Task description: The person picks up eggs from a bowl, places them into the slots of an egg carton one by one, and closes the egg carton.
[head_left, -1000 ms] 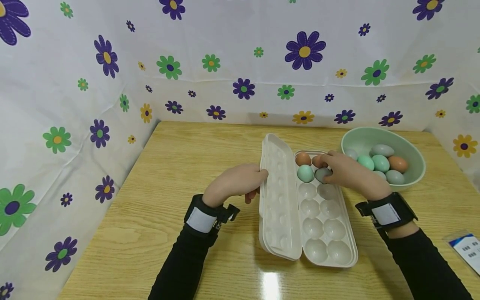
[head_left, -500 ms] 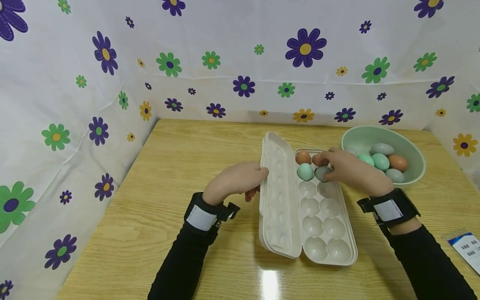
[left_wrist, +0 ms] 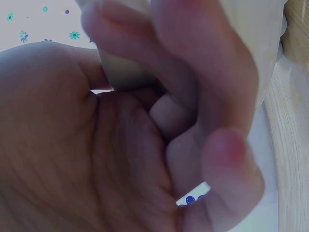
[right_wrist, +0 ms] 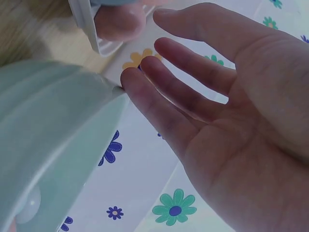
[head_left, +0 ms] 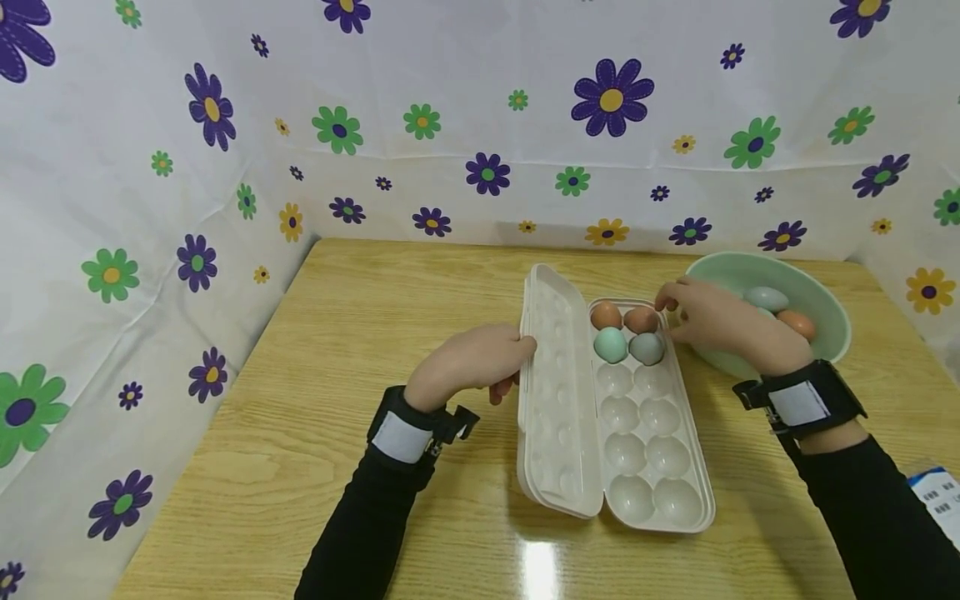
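My left hand [head_left: 480,360] grips the raised lid [head_left: 558,400] of a cream egg carton [head_left: 651,508], its fingers curled at the lid's outer edge. In the left wrist view those fingers [left_wrist: 212,72] bend round the lid's rim. The carton's far end holds two brown eggs [head_left: 607,316], a mint green egg [head_left: 611,345] and a grey egg [head_left: 647,348]. My right hand [head_left: 731,325] is just right of the carton, between it and a pale green bowl [head_left: 832,308]. The right wrist view shows the fingers [right_wrist: 164,106] loosely spread, holding nothing.
In the bowl lie more eggs, among them a grey egg [head_left: 766,299] and a brown egg [head_left: 797,323]; my right hand hides part of them. Several bare cups [head_left: 626,454] fill the carton's near end. A printed card [head_left: 937,500] lies at the table's right edge.
My right hand has let go of the grey egg, which stays in its cup, and has moved right toward the bowl. My left hand has stayed on the lid.
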Demonstrator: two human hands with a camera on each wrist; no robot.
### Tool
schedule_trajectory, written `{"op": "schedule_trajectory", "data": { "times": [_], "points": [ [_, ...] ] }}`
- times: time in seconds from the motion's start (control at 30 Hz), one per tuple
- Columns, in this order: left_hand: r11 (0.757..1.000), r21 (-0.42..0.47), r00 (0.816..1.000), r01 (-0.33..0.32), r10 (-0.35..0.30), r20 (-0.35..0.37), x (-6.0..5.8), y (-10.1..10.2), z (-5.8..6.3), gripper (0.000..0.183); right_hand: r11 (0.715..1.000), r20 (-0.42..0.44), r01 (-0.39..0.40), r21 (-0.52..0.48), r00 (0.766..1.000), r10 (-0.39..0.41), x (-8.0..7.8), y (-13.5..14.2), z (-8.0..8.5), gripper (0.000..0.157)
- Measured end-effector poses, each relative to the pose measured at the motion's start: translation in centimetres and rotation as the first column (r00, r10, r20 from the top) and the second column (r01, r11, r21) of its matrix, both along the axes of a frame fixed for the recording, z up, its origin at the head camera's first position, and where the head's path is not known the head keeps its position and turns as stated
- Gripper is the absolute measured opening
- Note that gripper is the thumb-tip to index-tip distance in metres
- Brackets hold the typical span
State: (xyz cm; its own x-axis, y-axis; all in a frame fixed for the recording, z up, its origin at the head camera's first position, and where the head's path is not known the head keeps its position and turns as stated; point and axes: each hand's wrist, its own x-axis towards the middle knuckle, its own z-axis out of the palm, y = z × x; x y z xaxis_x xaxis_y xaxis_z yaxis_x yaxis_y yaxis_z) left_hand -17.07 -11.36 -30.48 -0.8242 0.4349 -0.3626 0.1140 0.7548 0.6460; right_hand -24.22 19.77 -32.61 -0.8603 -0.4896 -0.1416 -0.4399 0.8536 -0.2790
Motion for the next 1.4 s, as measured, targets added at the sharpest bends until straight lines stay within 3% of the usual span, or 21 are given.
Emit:
{"op": "schedule_trajectory", "data": {
  "times": [0.2, 0.4, 0.67, 1.03, 1.4],
  "points": [
    [1.0, 0.006, 1.0, 0.005, -0.005, -0.003, -0.1, 0.1, -0.1, 0.043, 1.0, 0.01, 0.004, -0.028, 1.0, -0.004, -0.5, 0.8, 0.6, 0.027],
    [1.0, 0.011, 1.0, 0.012, -0.012, -0.007, 0.0, 0.0, 0.0, 0.042, 1.0, -0.007, 0.009, 0.007, 1.0, -0.009, -1.4, 2.3, 1.0, 0.022],
    [1.0, 0.002, 1.0, 0.006, -0.006, 0.007, 0.1, 0.1, -0.1, 0.043, 0.999, -0.022, 0.021, 0.039, 1.0, -0.021, -3.1, 5.0, 0.4, 0.025],
    [1.0, 0.019, 1.0, 0.008, -0.008, 0.027, 0.4, 0.1, -0.7, 0.044, 0.991, 0.096, 0.114, 0.07, 0.988, -0.12, -4.2, 7.7, -0.9, 0.028],
    [1.0, 0.014, 1.0, 0.005, -0.005, 0.014, 0.4, -0.1, -0.8, 0.044, 0.985, 0.1, 0.155, 0.073, 0.982, -0.162, -5.3, 9.4, -1.2, 0.032]
  ]
}}
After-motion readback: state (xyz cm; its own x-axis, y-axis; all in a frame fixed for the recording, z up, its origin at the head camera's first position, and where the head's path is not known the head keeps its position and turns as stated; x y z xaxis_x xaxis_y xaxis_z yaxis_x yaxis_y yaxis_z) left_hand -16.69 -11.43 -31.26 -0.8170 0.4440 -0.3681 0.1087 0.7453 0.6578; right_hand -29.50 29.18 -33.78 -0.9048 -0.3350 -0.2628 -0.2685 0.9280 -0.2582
